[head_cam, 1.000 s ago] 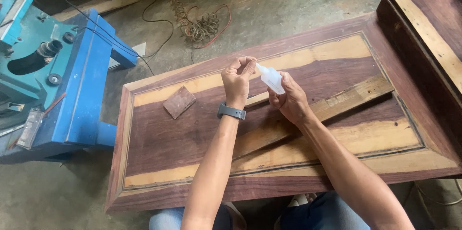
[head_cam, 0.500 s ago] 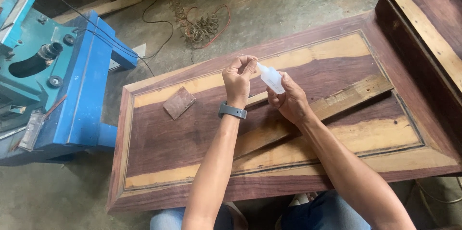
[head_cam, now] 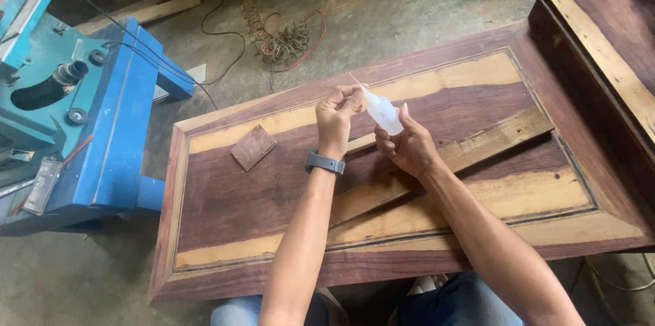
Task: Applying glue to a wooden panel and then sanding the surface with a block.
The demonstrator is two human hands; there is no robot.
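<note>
We see two hands at work above one large wooden door panel [head_cam: 273,196] that lies flat and serves as our tabletop. The right hand [head_cam: 409,145] is closed around one small translucent plastic bottle [head_cam: 382,113], fingers wrapped about its lower body, so that the bottle tilts up and to the left, held in the air over the middle of the panel. The left hand [head_cam: 336,116] is curled nearly shut, its thumb and fingertips pinched at the bottle's nozzle end; one thin pale sliver sticks out above that pinch, too small for us to say what it is. On the left wrist we count one grey watch band [head_cam: 325,162].

On the panel itself we count two loose pieces of wood: one long pale strip [head_cam: 491,136] lying diagonally under our forearms, from the lower middle up toward the right, and one small dark rectangular block [head_cam: 253,146] lying well apart to the left of the hands. The panel shows dark heartwood crossed by lighter yellow bands inside a raised frame.

At the right edge one more dark wooden panel [head_cam: 600,32] rests against the first. To the left stands one blue and teal machine [head_cam: 102,107] on the concrete floor [head_cam: 382,5], and behind the panel lies one tangle of cables and coiled wire [head_cam: 280,39]. Our knees in blue jeans [head_cam: 464,302] show at the bottom edge.
</note>
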